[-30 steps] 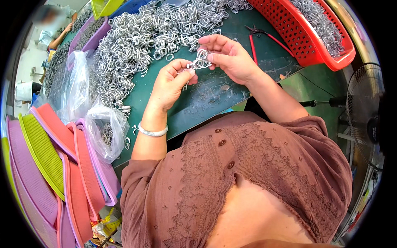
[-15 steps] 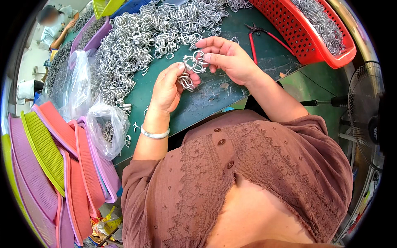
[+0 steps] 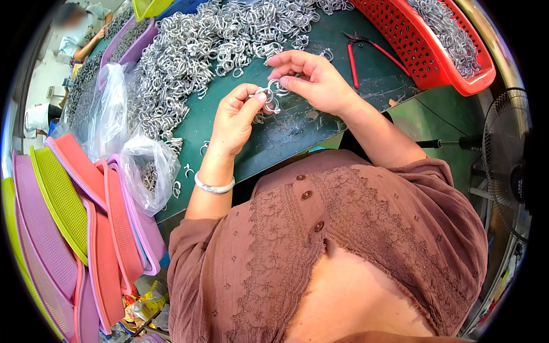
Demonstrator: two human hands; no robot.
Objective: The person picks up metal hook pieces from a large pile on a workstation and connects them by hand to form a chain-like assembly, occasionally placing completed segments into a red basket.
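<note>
Silver open metal rings with small knobs at their ends are in both my hands, above the green table. My left hand is closed, with thumb and forefinger pinching metal rings; its curled fingers partly hide others. Close beside it, my right hand pinches a metal ring between thumb and fingertips, its other fingers loosely bent. The rings of the two hands overlap in view; whether they are linked I cannot tell. Just beyond my hands spreads a large heap of such rings.
Red-handled cutting pliers lie right of my hands, beside a red perforated basket holding rings. At left are a clear plastic bag and stacked coloured baskets. A fan stands right; another person sits far left.
My left thumb has moved forward over the rings, and the hand has turned so its lower rings are more hidden. My right fingers have lifted slightly apart, the ring still at their tips.
</note>
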